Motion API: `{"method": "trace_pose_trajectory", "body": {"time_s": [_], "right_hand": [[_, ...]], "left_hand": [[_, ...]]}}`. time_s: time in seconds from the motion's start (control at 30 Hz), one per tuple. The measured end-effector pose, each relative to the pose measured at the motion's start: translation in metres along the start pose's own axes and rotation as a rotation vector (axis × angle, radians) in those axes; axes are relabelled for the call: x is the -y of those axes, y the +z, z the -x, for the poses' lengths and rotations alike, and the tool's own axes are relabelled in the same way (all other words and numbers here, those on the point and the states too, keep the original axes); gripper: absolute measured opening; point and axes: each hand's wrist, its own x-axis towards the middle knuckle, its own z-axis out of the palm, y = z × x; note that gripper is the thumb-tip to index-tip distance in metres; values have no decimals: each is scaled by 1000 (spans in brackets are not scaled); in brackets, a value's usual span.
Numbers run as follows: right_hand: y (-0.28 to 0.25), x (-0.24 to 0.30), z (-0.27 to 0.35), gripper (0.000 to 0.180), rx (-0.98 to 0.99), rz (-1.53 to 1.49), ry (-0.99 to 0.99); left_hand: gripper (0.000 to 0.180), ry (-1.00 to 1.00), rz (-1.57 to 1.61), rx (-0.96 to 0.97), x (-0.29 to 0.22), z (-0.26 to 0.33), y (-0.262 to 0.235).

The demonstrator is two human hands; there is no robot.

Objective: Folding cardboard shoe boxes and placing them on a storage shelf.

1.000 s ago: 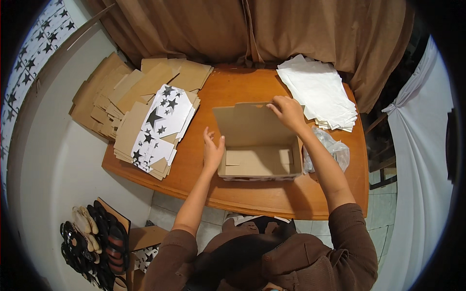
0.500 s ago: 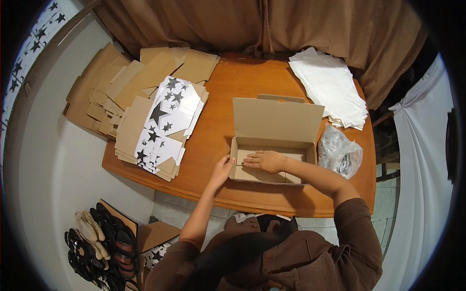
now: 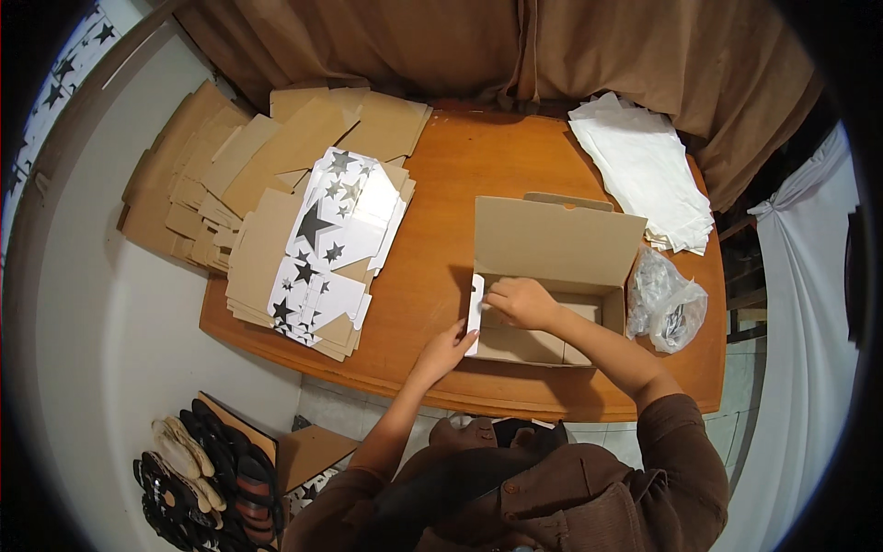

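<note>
In front of me on the table stands a brown cardboard box (image 3: 559, 237), its back lid panel raised and its inside bare. Along its left side a narrow white flap (image 3: 475, 315) shows, standing up. My left hand (image 3: 443, 353) grips that side near the front corner, with the thumb against the white flap. My right hand (image 3: 521, 304) is over the left part of the box, fingers curled in at the inner edge of the same flap. Its fingertips are partly hidden, but they seem to pinch the flap.
Left on the wooden table (image 3: 441, 193) lie stacks of flat brown cardboard (image 3: 248, 166) and star-printed white box blanks (image 3: 322, 230). White paper sheets (image 3: 639, 170) lie at the far right, above a clear plastic bag (image 3: 664, 299). Footwear (image 3: 207, 469) sits on the lower left.
My right hand has lifted from the box's floor to its left wall, and its flat fingers have curled. The white side flap now stands up. My left hand stays at that side.
</note>
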Motion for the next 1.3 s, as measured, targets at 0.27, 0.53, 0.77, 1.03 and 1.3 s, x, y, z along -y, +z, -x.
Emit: {"method": "trace_pose_trajectory", "body": {"time_s": [0.27, 0.53, 0.77, 1.03, 1.3], "right_hand": [[-25, -26, -54, 16, -176, 564, -453], [-19, -28, -74, 15, -113, 638, -504], [-18, -32, -61, 19, -131, 654, -506], [-54, -49, 67, 27, -387, 370, -328], [-43, -115, 218, 28, -371, 464, -208]], "left_hand": [[47, 49, -825, 9, -31, -7, -4], [41, -9, -867, -94, -25, -12, 6], [46, 34, -883, -111, -26, -9, 4], [30, 158, -974, -493, -60, 5, 16], [18, 823, -688, -340, -107, 6, 175]]}}
